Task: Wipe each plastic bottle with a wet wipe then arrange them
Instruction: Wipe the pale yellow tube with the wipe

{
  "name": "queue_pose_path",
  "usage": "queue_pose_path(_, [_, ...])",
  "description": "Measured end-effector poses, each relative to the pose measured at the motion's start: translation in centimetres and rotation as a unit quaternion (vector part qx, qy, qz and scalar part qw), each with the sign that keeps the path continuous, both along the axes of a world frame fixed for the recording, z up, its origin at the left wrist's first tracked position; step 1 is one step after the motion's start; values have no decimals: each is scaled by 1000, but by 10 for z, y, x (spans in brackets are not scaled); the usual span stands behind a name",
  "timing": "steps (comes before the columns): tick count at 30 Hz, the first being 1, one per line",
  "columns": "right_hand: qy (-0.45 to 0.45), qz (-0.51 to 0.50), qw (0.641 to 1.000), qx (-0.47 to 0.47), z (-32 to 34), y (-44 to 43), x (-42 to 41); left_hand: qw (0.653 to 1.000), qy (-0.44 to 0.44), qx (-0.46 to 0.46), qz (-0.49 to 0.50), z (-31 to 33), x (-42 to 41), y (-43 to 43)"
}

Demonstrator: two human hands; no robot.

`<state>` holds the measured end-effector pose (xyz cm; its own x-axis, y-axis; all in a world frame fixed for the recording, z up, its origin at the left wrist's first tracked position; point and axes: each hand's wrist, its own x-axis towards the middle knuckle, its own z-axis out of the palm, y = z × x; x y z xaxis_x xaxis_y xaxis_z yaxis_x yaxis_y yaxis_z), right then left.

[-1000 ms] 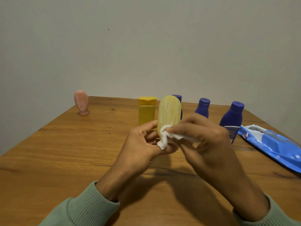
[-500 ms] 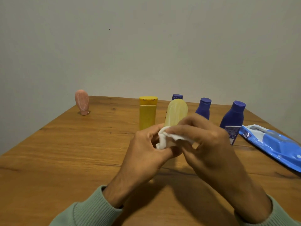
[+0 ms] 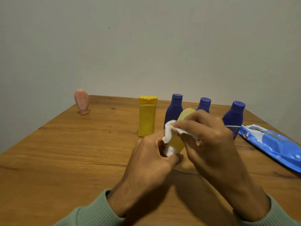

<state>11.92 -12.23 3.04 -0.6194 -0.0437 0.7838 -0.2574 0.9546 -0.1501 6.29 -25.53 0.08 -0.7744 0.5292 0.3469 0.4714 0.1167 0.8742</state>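
My left hand (image 3: 151,160) grips the lower end of a small pale yellow bottle (image 3: 176,142), which leans to the right above the table. My right hand (image 3: 210,137) holds a white wet wipe (image 3: 169,129) wrapped against the bottle's middle. Behind my hands a yellow flip-cap bottle (image 3: 147,116) stands upright. Three dark blue bottles stand in a row to its right: one (image 3: 174,108) behind the held bottle, a second (image 3: 204,103) mostly hidden by my fingers, a third (image 3: 234,116) further right. A pink bottle (image 3: 82,101) stands alone at the far left corner.
A blue pack of wet wipes (image 3: 273,144) lies on the right side of the wooden table (image 3: 65,152). A plain wall rises right behind the table's far edge.
The pale yellow bottle has tilted to the right and sunk lower between my hands. The wipe has slid up along its body, and both hands have shifted slightly right.
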Motion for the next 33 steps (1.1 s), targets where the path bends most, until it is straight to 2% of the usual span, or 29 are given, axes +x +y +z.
queue_pose_path(2, [28,-36,999,5,-1,0,-1,1000,-26,-3,3,-2,4,1])
queue_pose_path(4, [20,-43,999,6,-2,-2,0,1000,-30,7,0,-3,4,1])
queue_pose_path(11, [-75,61,995,37,-2,-6,2,997,-17,71,-16,6,-6,-4])
queue_pose_path(16, [-40,77,996,-16,1,4,1,996,-24,78,-44,10,-8,-5])
queue_pose_path(20, [17,52,998,-44,1,7,-2,990,-82,92,-74,13,-8,-8])
queue_pose_path(26, [-89,136,983,-85,5,17,-4,974,-170,130,-80,11,-12,-8])
queue_pose_path(31, [1,76,989,-128,3,22,-9,955,-239,140,-105,13,-9,-6])
queue_pose_path(33, [-6,76,986,-150,3,20,-9,950,-255,150,-103,15,-9,-6])
